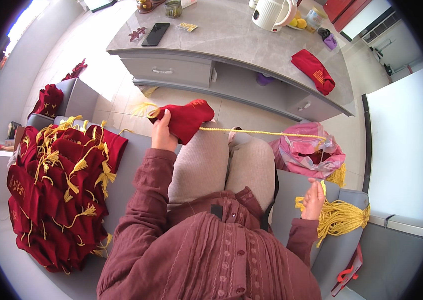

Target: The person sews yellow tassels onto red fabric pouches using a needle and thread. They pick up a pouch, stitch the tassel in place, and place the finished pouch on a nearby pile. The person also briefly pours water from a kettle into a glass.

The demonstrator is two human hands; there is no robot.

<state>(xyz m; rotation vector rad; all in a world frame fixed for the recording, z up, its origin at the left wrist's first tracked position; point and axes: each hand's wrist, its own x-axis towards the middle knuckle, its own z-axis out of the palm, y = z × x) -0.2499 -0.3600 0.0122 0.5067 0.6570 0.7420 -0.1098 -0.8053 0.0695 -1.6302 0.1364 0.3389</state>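
Note:
My left hand (164, 131) grips a dark red cloth pouch (189, 118) with yellow printing, above my left thigh. Yellow tassel threads (145, 110) stick out beyond its thumb. From the pouch a twisted yellow cord (256, 132) stretches rightward over my knees to a pink plastic bag (297, 144). My right hand (312, 199), fingers curled, is beside a bundle of yellow cords (341, 217) on the grey seat. A yellow strip shows at its fingertips, but whether they hold it cannot be told. Left of me lies a heap of red pouches (61, 195) with yellow tasselled cords.
Ahead stands a grey marble-topped table (226, 41) with drawers. On it are a black phone (156, 34), a blister pack (187, 26), a white electric kettle (271, 15) and another red pouch (313, 71). More red cloth (49, 100) sits by a grey box at left.

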